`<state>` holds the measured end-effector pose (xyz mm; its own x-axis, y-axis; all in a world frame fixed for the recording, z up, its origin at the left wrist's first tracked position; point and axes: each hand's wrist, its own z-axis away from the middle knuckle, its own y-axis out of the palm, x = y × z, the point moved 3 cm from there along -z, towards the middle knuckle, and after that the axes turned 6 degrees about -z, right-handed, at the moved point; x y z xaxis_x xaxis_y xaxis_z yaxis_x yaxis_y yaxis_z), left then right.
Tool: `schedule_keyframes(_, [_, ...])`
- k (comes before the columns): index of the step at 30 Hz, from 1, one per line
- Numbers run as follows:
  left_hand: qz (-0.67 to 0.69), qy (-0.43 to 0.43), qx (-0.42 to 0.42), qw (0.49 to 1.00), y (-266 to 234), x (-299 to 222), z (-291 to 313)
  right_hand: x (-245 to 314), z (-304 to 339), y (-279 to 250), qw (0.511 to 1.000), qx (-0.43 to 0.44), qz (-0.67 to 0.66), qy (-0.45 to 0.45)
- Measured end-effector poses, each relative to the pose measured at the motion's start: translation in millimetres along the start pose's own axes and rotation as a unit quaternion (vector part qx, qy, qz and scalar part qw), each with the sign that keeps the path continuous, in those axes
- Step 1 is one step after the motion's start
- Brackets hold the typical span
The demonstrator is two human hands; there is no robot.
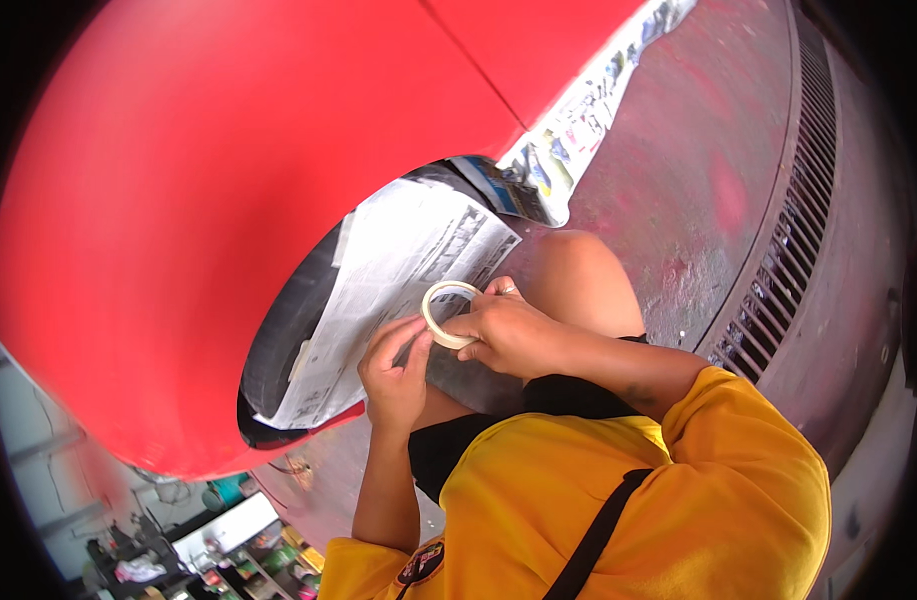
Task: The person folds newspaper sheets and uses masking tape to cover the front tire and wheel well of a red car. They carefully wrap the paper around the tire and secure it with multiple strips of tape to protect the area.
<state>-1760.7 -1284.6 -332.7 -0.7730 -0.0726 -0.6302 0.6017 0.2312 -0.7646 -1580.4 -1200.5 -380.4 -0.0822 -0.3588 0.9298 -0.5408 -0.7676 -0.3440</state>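
Observation:
A cream roll of masking tape (pixel 431 327) is held in front of me, its hollow centre facing up. My right hand (pixel 509 328) grips it from the right, with fingers around its rim and into the ring. At its left edge, my left hand (pixel 392 372) has thumb and fingers drawn together in a pinch against the tape. Whether a loose tape end lies between those fingertips is too small to tell. Just beyond both hands, a sheet of newspaper (pixel 399 270) covers most of a dark wheel (pixel 289 330) under a red car body (pixel 219 190).
More newspaper (pixel 569 150) hangs along the lower edge of the red panel, beyond the wheel. A slotted drain grate (pixel 779 260) crosses the stained floor (pixel 679 190) on the right. Cluttered items and a white board (pixel 224 530) lie at the lower left. My bent knee (pixel 584 285) is close to the right hand.

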Motion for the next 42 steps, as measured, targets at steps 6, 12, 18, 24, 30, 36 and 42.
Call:
schedule_keyframes(6, [-0.048, 0.129, -0.013, 0.99, 39, -46, -31, 6, 35, -42, 0.994, -0.112, -0.004, -0.002])
schedule_keyframes(12, [0.296, -0.028, 0.147, 0.943, 75, -69, -67, -29, 67, -119, 0.932, -0.353, 0.08, -0.029])
schedule_keyframes(18, [0.249, -0.011, 0.127, 0.96, 97, -107, -130, -46, 65, -155, 0.888, -0.456, 0.055, -0.01])
schedule_keyframes(24, [0.105, 0.082, -0.141, 0.981, 76, -123, -136, -128, 66, -185, 0.677, -0.692, -0.244, 0.064])
schedule_keyframes(30, [0.014, 0.065, 0.006, 0.998, 103, -87, -104, -102, 37, -101, 0.826, -0.262, -0.499, 0.028])
schedule_keyframes(36, [0.011, 0.046, -0.029, 0.998, 104, -69, -77, -134, 35, -83, 0.801, -0.364, -0.472, 0.057])
schedule_keyframes(42, [-0.249, 0.303, -0.038, 0.919, 75, -64, -116, -188, -3, -34, 0.834, -0.399, -0.366, 0.109])
